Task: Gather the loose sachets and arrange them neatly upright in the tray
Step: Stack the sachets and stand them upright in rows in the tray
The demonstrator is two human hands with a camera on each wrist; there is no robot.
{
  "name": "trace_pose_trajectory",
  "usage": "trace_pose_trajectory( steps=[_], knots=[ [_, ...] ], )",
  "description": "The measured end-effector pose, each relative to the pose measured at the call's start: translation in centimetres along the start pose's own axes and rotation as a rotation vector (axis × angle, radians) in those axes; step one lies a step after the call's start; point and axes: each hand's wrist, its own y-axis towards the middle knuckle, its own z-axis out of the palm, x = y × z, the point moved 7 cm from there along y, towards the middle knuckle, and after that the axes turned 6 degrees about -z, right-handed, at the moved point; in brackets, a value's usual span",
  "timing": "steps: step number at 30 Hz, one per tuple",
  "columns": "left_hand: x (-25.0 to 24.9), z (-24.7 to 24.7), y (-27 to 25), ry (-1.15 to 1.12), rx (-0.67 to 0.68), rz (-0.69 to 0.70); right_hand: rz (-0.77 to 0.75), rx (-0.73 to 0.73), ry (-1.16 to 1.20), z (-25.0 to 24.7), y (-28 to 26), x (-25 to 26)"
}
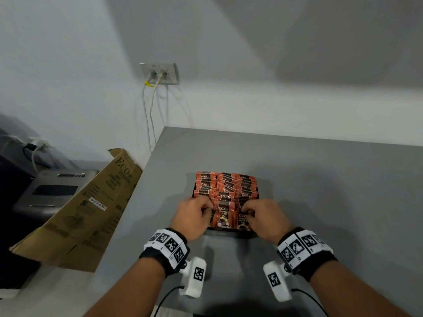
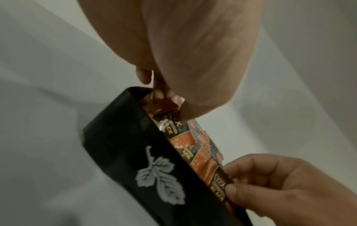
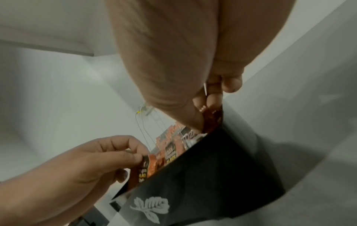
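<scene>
I see bare grey surface (image 1: 320, 179) right of and behind the tray (image 1: 229, 231); its packed sachets (image 1: 225, 186) block entry, and a cardboard box (image 1: 91, 213) crowds the surface's left edge.

From the head view, the left hand (image 1: 194, 216) and right hand (image 1: 265, 218) cover the near corners of the black plastic tray (image 1: 231, 230), and their fingertips are tucked out of sight among the orange-and-black foil sachets (image 1: 225, 191). Print on the far sachets is too small to read. At lower left the brown cardboard box (image 1: 91, 209) hides part of a grey machine (image 1: 49, 191). In both wrist views the palm fills the upper frame, blurred.
</scene>
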Motion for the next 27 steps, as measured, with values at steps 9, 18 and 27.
trace_pose_trajectory(
  steps=[9, 18, 27],
  knots=[
    [-1.2, 0.0, 0.4, 0.22, -0.142, 0.086, -0.216, -0.193, -0.144, 0.0, 0.8, 2.6],
    [-0.5, 2.1, 1.6, 0.35, -0.026, 0.03, -0.187, -0.014, -0.271, 2.2, 2.0, 3.5],
    [-0.5, 1.4, 1.9, 0.299, -0.039, 0.005, -0.102, -0.123, -0.206, 1.0, 2.7, 2.6]
  ],
)
